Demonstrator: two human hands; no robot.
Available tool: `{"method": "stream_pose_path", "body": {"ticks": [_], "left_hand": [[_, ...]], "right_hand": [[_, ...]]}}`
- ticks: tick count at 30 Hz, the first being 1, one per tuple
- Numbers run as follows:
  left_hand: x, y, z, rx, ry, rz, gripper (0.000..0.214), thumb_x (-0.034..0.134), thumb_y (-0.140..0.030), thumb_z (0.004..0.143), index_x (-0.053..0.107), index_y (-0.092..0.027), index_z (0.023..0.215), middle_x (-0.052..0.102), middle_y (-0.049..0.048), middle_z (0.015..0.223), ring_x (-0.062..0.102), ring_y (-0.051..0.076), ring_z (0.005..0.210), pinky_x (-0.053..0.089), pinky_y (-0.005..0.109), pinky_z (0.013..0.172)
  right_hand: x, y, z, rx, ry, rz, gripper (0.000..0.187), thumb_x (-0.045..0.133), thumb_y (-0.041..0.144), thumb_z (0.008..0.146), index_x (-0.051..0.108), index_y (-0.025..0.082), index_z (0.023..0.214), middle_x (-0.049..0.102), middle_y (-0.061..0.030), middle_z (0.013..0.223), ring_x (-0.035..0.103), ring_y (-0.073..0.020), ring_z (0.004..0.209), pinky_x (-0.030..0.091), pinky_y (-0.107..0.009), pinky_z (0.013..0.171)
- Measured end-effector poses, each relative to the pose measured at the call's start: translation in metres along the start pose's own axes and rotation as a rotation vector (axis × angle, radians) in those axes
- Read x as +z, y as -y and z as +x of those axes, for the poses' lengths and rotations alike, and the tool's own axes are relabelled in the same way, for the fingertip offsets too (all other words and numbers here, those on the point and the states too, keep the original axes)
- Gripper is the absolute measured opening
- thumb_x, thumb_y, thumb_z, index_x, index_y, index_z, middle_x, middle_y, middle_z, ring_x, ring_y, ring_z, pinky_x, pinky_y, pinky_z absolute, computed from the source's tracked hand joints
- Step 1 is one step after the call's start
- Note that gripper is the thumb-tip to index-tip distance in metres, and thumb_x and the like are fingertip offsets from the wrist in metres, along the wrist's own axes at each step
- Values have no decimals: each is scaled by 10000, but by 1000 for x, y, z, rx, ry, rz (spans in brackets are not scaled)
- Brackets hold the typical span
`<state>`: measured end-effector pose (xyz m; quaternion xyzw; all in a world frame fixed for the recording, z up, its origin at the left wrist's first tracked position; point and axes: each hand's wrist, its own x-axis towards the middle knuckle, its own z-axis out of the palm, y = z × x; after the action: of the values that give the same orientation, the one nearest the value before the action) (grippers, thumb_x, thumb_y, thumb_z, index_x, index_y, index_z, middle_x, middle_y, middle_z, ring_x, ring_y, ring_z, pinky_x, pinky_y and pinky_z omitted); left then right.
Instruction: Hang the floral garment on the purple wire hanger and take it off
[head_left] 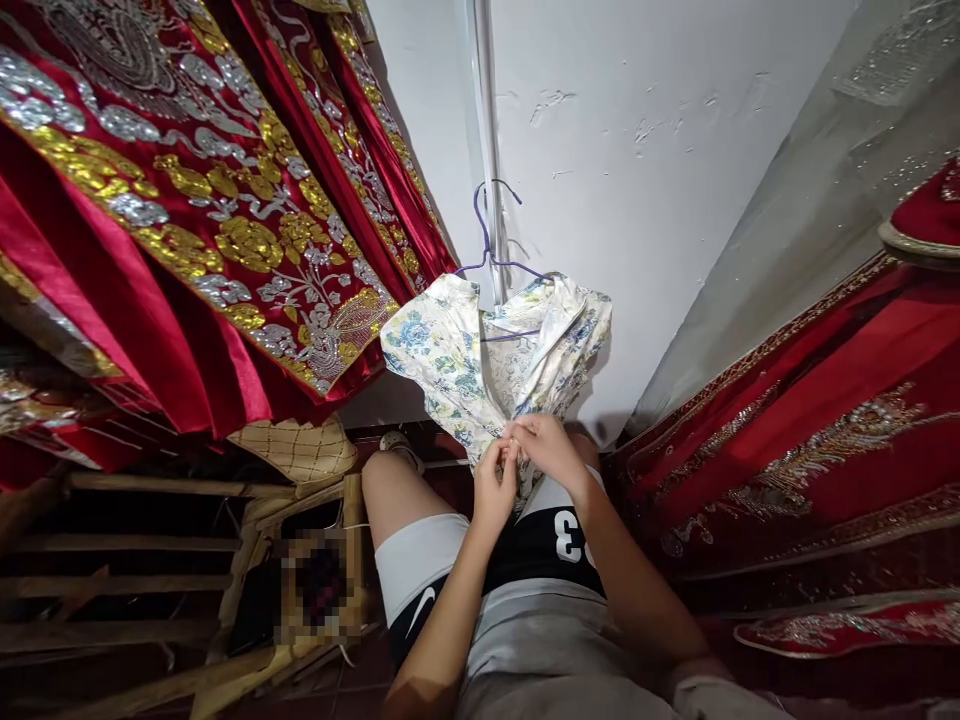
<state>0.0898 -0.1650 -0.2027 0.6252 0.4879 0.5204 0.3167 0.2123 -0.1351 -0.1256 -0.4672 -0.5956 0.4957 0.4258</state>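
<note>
Both hands (pixel 496 485) pinch the floral shirt (pixel 446 345) at its front; most hangs above.

On the right there is passing room between the floral shirt (pixel 454 345) and the red cloth (pixel 847 400), in front of the pale wall (pixel 637 170). On the left, the sequinned drape (pixel 262 240) crowds the shirt's shoulder. The purple hanger (pixel 485 230) crosses the open neckline; the left grip (pixel 497 482) and right grip (pixel 547 450) block its lower end. Below, the thighs (pixel 409 500) and wooden frame (pixel 150 544) stand in the way.
</note>
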Motion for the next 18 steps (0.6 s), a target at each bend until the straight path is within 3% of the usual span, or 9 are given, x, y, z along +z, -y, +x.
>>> {"method": "stream_pose_path", "body": {"ticks": [7, 11, 14, 15, 18], "left_hand": [[11, 26, 3, 16, 44, 180, 109, 440, -282, 972, 479, -223, 888, 594, 39, 815, 572, 200, 752, 414, 316, 735], [4, 23, 22, 36, 219, 223, 110, 460, -248, 942, 491, -224, 839, 595, 33, 767, 561, 205, 704, 420, 324, 707], [-17, -9, 55, 116, 349, 181, 107, 519, -243, 934, 551, -212, 837, 636, 31, 775, 589, 190, 707, 437, 304, 696], [-26, -26, 70, 178, 309, 154, 104, 505, -261, 965, 583, -206, 925, 665, 47, 850, 610, 189, 759, 453, 305, 731], [-53, -82, 116, 420, -38, 71, 299, 538, -327, 996, 534, -204, 1268, 667, 48, 922, 623, 178, 809, 477, 305, 786]], "right_hand": [[-23, 104, 84, -282, -180, 28, 263, 569, 255, 930, 696, 124, 739, 674, -20, 567, 438, -67, 415, 318, -195, 439], [-18, 124, 99, -365, -209, 136, 235, 562, 258, 950, 674, 130, 788, 642, 6, 553, 395, -50, 395, 272, -179, 415], [-19, 116, 89, -407, -183, 159, 219, 559, 290, 958, 664, 151, 827, 622, 22, 572, 426, -54, 423, 285, -181, 428], [-20, 113, 85, -420, -171, 154, 222, 555, 293, 959, 659, 155, 820, 614, 24, 574, 441, -57, 437, 300, -182, 441], [-25, 109, 77, -424, -166, 120, 240, 542, 282, 962, 637, 163, 777, 584, 30, 559, 452, -61, 457, 325, -189, 469]]}}
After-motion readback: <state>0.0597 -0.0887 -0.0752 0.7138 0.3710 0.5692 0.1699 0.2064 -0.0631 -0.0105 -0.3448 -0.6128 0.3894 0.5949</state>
